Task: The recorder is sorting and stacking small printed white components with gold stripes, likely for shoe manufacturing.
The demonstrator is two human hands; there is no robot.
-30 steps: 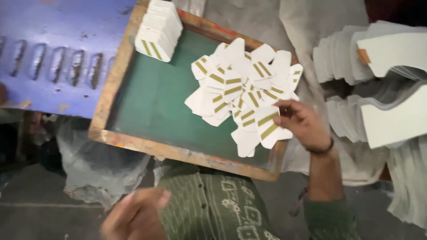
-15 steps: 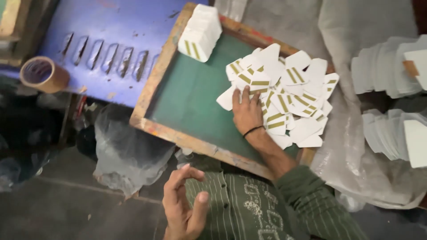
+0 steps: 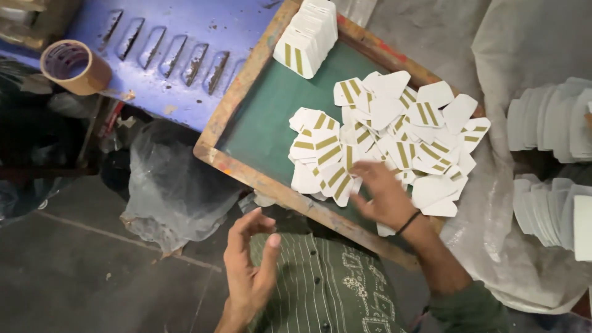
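At far left a roll of brown tape [image 3: 75,66] stands on the blue slotted metal surface [image 3: 185,43], with a clear plastic bag [image 3: 176,185] below it. The left hand [image 3: 250,268] is raised over the lap, fingers spread and holding nothing. The right hand [image 3: 383,196], blurred, lies flat and released on the loose white cards with gold stripes [image 3: 385,135] in the wooden-framed green tray [image 3: 259,179]; a neat card stack [image 3: 306,37] occupies the tray's far corner.
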